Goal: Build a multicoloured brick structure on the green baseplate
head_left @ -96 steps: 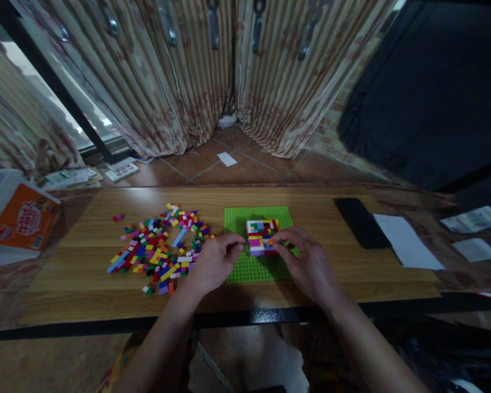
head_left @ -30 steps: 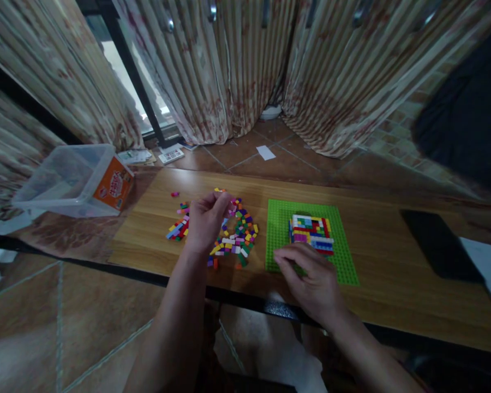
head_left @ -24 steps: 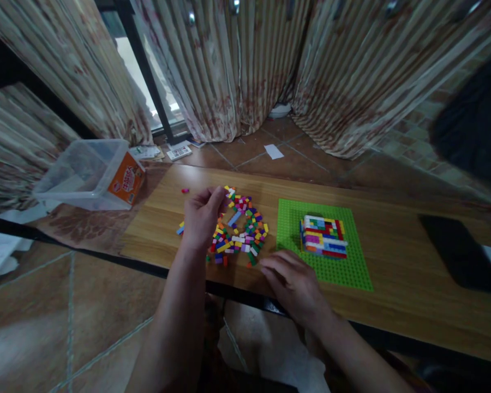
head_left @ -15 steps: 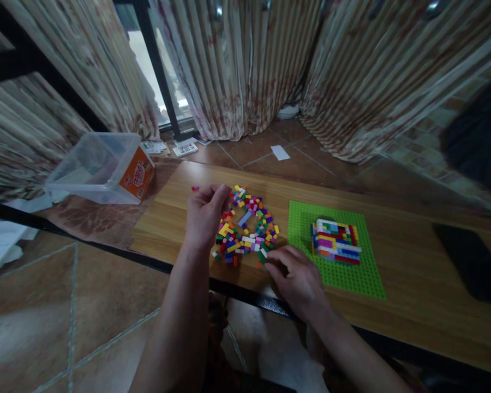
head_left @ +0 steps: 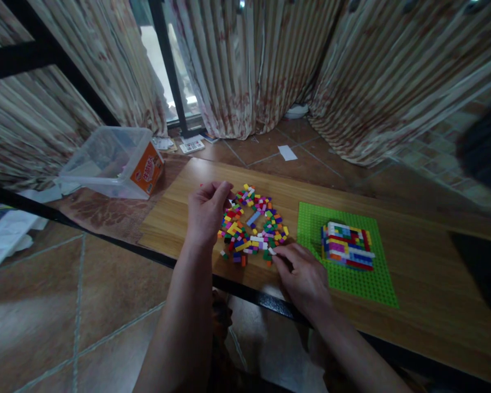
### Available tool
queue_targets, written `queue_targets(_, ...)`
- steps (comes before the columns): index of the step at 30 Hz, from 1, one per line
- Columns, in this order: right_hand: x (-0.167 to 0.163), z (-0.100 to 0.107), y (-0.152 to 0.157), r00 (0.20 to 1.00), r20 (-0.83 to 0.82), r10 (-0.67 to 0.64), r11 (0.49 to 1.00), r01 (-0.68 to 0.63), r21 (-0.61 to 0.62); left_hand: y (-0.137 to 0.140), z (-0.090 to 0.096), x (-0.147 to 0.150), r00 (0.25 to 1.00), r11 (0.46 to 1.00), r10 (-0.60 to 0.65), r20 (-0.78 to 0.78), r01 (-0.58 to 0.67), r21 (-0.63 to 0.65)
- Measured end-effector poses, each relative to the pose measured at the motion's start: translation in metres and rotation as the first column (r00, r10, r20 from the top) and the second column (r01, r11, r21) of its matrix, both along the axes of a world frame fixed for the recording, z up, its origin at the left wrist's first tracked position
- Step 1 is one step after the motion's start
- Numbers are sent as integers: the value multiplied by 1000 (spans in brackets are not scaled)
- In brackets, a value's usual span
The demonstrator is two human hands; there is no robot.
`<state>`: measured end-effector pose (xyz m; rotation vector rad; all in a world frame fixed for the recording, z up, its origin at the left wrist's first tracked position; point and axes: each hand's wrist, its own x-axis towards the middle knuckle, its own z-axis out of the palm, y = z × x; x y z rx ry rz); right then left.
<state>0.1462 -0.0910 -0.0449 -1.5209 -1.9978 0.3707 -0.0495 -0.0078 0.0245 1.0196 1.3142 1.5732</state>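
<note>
A loose pile of small coloured building bricks (head_left: 253,219) lies on the wooden table. At the pile's upper left, my left hand (head_left: 207,210) is closed, thumb against curled fingers; anything between them is hidden. My right hand (head_left: 303,273) is at the pile's lower right, thumb and forefinger closed on a small white brick (head_left: 272,251). Right of it lies a green studded baseplate (head_left: 354,281). On the baseplate stands a block of stacked multicoloured bricks (head_left: 347,245), several layers high.
A clear plastic box (head_left: 106,164) with an orange label stands left, beyond the table end. A dark flat object (head_left: 478,267) lies at the table's right. The table's black front edge (head_left: 265,300) runs below my hands. Papers (head_left: 287,153) lie on the tiled floor near the curtains.
The view has shifted slightly, so the table and bricks appear further right. My right fingers have closed on the white brick at the pile's edge. My left hand keeps its closed shape.
</note>
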Motion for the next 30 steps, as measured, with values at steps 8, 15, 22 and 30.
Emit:
queue_targets(8,-4,-1,2,996,-87,-5,1000,6,20,0,2,-6,998,999,35,47,-36,26)
queue_targets(15,-13,2,7,995,-90,41,997,-35,70,-2,3,-14,990,995,86,112,-92,46)
queue_targets(22,-24,1,15,997,37,62,992,-66,107,-4,5,-17,989,995,93,114,-95,18)
queue_targets(30,-24,-2,21,1000,12,28,994,-29,110,-3,6,-33,959,965,235,159,-250,83)
